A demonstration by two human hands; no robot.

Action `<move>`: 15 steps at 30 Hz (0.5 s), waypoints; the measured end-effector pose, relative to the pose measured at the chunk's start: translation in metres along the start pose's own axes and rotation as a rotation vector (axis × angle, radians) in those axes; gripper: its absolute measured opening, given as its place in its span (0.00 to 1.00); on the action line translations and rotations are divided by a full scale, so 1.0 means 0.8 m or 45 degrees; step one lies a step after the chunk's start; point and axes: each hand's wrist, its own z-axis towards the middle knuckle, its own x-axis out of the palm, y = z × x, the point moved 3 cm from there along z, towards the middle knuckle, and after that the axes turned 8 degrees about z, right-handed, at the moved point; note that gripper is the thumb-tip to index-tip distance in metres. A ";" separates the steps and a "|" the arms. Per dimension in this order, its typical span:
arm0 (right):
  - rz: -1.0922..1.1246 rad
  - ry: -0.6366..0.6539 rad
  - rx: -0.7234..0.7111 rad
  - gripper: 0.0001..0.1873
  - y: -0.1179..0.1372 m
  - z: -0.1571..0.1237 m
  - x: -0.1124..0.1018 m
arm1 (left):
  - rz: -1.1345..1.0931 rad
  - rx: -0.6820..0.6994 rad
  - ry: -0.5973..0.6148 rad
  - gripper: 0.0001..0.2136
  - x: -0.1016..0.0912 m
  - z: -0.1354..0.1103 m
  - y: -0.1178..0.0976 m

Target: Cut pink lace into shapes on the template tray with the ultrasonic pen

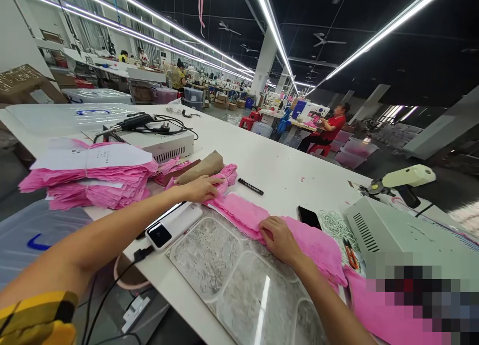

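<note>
A long strip of pink lace fabric lies across the white table. My left hand rests on the strip's far end, fingers curled and pressed down on the lace beside a brown paper piece. My right hand lies on the strip nearer to me, fingers bent over its edge and pinching the lace. A glass plate over lace patterns sits just in front of both hands.
Stacks of pink lace under white paper stand at left. A white phone, a black marker, a black phone, red scissors and grey machines surround the strip. A person in red sits beyond the table.
</note>
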 end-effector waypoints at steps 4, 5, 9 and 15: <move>0.006 -0.005 0.035 0.07 -0.002 -0.005 -0.003 | 0.028 0.036 0.016 0.10 -0.001 0.001 -0.023; 0.003 -0.019 0.057 0.08 -0.004 -0.006 -0.006 | 0.023 0.064 0.022 0.15 0.002 0.002 -0.032; -0.062 -0.092 0.238 0.16 -0.025 -0.010 -0.030 | 0.025 0.211 0.051 0.26 0.023 0.004 -0.062; -0.229 0.008 0.445 0.19 -0.055 -0.008 -0.053 | 0.112 0.269 -0.055 0.16 0.055 0.004 -0.054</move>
